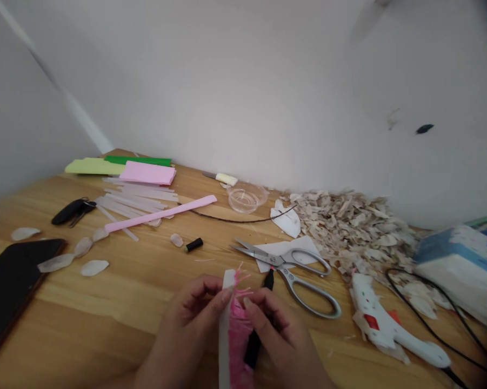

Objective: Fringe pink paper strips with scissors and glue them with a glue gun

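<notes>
Both my hands meet low in the middle of the view over the wooden table (105, 302). My left hand (186, 324) pinches a white strip (226, 324) and the fringed pink paper (240, 329) beside it. My right hand (279, 335) is closed on the same pink paper and also grips a black pen (263, 308) with a red tip. The pink fringe sticks up between my fingertips.
Silver scissors (292, 273) lie on white paper just beyond my hands. A white glue gun (385, 327) with its black cord sits right, near a heap of paper scraps (348, 227) and a tissue box (458, 265). Glue sticks (138, 197), coloured paper (146, 173), keys (71, 212), a phone (12, 286) lie left.
</notes>
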A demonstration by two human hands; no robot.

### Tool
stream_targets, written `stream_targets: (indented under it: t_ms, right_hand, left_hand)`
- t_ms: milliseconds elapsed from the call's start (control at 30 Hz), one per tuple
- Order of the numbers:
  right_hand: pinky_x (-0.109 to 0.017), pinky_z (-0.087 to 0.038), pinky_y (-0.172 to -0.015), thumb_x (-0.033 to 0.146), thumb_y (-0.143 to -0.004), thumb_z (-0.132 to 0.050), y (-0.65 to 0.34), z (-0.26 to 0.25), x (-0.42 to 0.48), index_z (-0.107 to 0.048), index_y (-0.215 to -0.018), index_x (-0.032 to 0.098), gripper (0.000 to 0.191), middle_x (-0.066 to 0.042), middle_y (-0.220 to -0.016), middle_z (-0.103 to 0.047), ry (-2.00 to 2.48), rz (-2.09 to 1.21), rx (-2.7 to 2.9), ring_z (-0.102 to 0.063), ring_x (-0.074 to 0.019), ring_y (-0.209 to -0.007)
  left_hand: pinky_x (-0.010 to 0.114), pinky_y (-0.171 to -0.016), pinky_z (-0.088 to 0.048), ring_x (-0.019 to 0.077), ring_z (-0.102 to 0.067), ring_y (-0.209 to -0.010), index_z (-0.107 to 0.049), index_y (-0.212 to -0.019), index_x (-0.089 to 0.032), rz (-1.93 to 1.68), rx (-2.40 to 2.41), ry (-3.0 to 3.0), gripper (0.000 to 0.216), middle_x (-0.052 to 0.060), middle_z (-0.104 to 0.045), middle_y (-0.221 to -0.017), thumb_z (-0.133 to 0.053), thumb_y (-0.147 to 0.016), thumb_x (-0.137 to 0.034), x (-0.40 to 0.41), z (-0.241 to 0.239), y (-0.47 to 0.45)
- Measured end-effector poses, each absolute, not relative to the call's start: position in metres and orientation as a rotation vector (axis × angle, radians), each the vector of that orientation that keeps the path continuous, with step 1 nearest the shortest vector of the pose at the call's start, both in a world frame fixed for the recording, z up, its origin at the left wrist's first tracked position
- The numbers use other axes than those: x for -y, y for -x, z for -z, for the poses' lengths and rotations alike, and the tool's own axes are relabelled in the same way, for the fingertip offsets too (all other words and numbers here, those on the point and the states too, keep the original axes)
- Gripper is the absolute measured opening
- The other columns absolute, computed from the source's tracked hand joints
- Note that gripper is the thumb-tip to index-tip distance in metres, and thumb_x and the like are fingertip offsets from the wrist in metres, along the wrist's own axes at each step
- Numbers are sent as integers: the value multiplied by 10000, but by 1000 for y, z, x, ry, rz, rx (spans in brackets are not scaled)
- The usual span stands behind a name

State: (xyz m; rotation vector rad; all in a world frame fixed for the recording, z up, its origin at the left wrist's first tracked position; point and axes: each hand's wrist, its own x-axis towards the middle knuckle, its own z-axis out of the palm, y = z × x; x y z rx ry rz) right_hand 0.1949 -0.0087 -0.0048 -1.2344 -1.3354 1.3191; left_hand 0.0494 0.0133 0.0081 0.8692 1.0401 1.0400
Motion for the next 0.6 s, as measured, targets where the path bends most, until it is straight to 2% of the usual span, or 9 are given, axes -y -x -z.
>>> stream_targets:
  t_ms: [233, 300, 467, 600]
  right_hand:
    - [-214, -469, -714, 458, -830, -540, -194, 5, 11, -651, -896, 266, 232, 14, -839, -646, 1120, -1539, 1083, -587, -133, -781]
    - [-207, -464, -723, 407, -832, -557, -194, 2, 11, -654, -866, 252, 186, 16, -830, -641, 1157, -1511, 1165, -581, -130, -784]
    - [-168, -454, -602, 338, -819, -584, -194, -3, 10, -629, -784, 242, 112, 43, -729, -623, 1245, -1351, 1255, -562, -102, -665]
    - [-169, -456, -671, 291, -838, -563, -196, -2, 10, -644, -850, 266, 85, 38, -811, -654, 1265, -1194, 1357, -586, -107, -749]
  left_hand:
    - [223, -655, -465, 156, -594, -691, -673, -704, -210, -1104, -1008, -1017, 73, -4, -665, -695, -643, -739, -268, -12, -3, -47]
    - [228, -659, -467, 160, -595, -696, -672, -711, -212, -1097, -1013, -1030, 75, -1, -668, -705, -636, -746, -268, -12, -2, -47]
    - [218, -653, -466, 154, -591, -695, -668, -726, -214, -1094, -1026, -997, 69, -4, -675, -716, -639, -746, -273, -10, 0, -47]
    - [214, -652, -467, 150, -587, -688, -660, -708, -205, -1099, -1025, -963, 88, -7, -673, -703, -646, -737, -286, -10, -2, -48]
